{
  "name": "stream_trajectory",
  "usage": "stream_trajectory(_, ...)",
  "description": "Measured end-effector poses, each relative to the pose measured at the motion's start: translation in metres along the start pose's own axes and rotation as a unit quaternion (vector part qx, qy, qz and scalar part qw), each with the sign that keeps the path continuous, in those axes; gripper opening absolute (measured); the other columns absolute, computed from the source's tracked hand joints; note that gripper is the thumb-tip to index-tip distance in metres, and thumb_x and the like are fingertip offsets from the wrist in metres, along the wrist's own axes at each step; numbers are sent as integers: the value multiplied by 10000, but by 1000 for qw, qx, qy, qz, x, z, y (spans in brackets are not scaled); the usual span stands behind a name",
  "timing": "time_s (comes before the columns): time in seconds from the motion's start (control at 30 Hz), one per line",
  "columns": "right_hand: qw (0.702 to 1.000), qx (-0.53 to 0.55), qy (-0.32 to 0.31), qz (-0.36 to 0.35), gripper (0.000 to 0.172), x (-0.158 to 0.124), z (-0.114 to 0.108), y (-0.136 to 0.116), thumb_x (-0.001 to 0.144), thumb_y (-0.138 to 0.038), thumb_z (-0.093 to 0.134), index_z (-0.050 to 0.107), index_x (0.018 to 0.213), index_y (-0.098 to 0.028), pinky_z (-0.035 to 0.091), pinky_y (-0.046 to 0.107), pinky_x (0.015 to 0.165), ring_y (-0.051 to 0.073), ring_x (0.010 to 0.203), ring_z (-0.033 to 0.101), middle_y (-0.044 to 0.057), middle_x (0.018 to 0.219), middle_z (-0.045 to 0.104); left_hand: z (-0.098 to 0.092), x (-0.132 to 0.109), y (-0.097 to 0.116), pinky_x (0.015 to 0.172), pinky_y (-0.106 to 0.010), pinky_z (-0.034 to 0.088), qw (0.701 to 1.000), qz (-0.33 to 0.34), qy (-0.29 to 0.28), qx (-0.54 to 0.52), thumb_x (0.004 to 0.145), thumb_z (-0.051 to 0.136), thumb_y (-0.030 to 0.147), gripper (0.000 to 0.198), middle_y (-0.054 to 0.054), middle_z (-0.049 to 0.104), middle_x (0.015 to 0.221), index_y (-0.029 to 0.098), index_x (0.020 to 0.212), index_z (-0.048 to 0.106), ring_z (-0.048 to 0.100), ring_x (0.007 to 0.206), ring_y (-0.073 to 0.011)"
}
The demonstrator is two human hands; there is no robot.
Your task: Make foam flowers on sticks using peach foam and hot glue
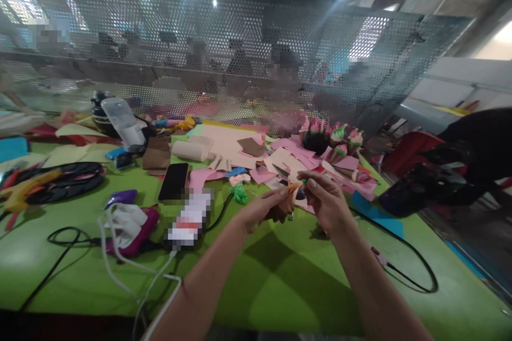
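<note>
My left hand (262, 208) is closed on a small peach-coloured paper flower (294, 189), held above the front middle of the green table (288, 287). Close against it, my right hand (327, 199) pinches a small green piece (304, 182) at the flower's right side. The fingers partly hide both, so how they join is unclear. Beyond my hands lie scattered pink paper pieces (294, 148). A crumpled green bundle (239, 193) rests to the left of my left hand.
Finished-looking paper flowers (340, 133) stand at the back right. On the left are a black phone (174, 182), a second phone (191, 221) on a white cable, a magenta power strip (138, 234) and a tilted clear bottle (124, 122). A perforated metal screen (224, 58) closes the far side.
</note>
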State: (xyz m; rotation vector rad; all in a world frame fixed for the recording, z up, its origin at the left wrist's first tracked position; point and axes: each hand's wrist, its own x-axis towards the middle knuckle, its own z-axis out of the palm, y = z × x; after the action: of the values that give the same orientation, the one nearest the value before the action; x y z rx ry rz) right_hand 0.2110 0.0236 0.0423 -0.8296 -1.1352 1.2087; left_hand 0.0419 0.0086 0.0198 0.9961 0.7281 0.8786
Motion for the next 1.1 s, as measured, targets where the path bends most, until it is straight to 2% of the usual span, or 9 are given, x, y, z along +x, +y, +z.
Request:
stream_trajectory(0.23,999,-25,-28,-29,241,0,-1,2,636,-464,855,763,751,-273,488,281,658,175,775,583,24,835,657,0,-1,1,512,-244,327,1000,-22,-7,-5,700,711,675,576,4,601,672,145,921,671,482,502,-76)
stream_trajectory(0.37,999,-16,-31,-35,232,1,0,4,636,-447,862,751,729,-266,488,280,688,179,821,598,22,842,662,-1,0,0,524,-243,329,1000,-23,-6,1,727,701,652,562,0,610,688,149,977,677,511,535,-88)
stream_trajectory(0.47,999,-9,-30,-14,268,0,1,3,631,-472,865,769,775,-267,491,268,641,160,758,593,21,848,679,-1,0,0,532,-251,325,1000,-16,-1,-1,712,710,661,591,-3,599,684,151,1009,687,497,535,-94)
stream_trajectory(0.6,1000,6,-22,11,421,-1,4,0,604,-515,869,783,943,-281,522,286,615,141,656,585,28,876,716,0,0,0,574,-271,342,1000,-1,18,-14,725,708,645,607,-21,603,720,173,1106,688,500,577,-112)
stream_trajectory(0.83,995,-55,43,-71,271,0,4,5,665,-458,846,766,839,-266,547,283,640,146,694,623,10,804,702,-3,2,-1,620,-276,342,999,15,34,28,723,700,646,647,-13,577,762,195,1187,675,455,619,-111)
stream_trajectory(0.97,991,-89,38,-91,268,1,0,9,696,-455,820,748,845,-243,547,294,646,150,689,634,4,766,687,0,0,3,653,-269,350,997,24,36,60,698,723,655,648,-8,572,798,198,1156,682,461,668,-110)
stream_trajectory(1.1,987,-108,40,-112,227,2,-3,12,713,-423,812,747,820,-234,548,302,658,158,730,640,16,816,677,3,-1,4,669,-270,351,997,40,34,59,695,740,638,611,-12,566,819,193,1111,696,457,692,-109)
